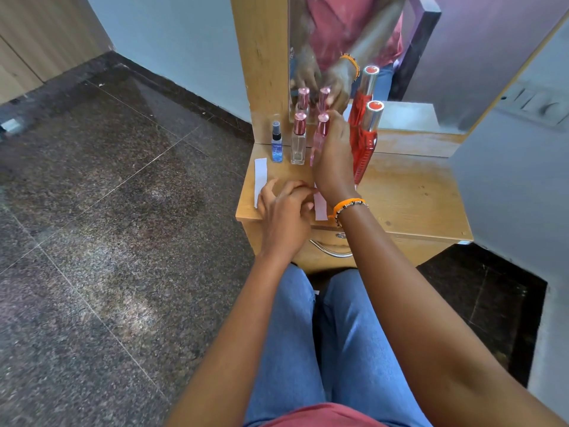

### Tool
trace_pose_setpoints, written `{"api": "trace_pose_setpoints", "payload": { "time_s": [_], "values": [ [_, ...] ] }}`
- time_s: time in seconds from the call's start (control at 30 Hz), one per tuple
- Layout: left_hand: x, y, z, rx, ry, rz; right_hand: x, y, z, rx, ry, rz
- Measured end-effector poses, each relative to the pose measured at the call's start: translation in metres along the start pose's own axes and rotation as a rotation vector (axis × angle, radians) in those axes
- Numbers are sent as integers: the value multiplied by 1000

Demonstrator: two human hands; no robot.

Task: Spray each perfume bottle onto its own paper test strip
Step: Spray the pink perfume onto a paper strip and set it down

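Note:
Several perfume bottles stand in a row on the wooden dresser top (409, 195): a small blue spray bottle (276, 143), a clear bottle with a pink cap (298, 140), a pink bottle (320, 137) and a tall red bottle with a silver cap (366, 140). My right hand (334, 158) is wrapped around the pink bottle, which still stands in the row. My left hand (284, 208) rests on the dresser's front edge, fingers curled over a paper strip that it hides. One white strip (260, 180) lies at the left, another (320, 206) beneath my right wrist.
A mirror (431, 57) behind the bottles reflects them and my hands. The dresser has a drawer with a metal handle (329, 249) below its front edge. Wall switches (535, 103) are on the right. Dark granite floor (107, 211) spreads to the left.

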State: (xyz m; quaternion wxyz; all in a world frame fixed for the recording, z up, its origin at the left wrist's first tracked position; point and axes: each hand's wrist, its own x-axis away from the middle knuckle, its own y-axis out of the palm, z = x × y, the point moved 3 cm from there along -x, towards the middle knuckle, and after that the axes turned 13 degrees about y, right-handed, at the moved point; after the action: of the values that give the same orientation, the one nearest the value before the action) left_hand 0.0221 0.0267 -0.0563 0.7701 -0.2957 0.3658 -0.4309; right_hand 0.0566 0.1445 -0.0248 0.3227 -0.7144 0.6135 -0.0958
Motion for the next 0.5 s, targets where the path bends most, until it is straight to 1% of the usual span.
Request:
{"api": "trace_pose_setpoints", "payload": {
  "time_s": [0.07,0.17,0.3,0.4,0.5],
  "values": [
    [-1,-2,0,30,14,45,0,-1,0,13,-24,-4],
    [-4,-10,2,100,57,158,7,-9,-4,-19,-80,-5],
    [-7,-25,14,297,105,263,32,-36,-12,-154,-98,-18],
    [-10,-29,25,387,166,234,50,-55,-16,-279,-59,-103],
    [-8,-28,32,410,143,226,61,-66,-19,-308,-29,-185]
  ]
}}
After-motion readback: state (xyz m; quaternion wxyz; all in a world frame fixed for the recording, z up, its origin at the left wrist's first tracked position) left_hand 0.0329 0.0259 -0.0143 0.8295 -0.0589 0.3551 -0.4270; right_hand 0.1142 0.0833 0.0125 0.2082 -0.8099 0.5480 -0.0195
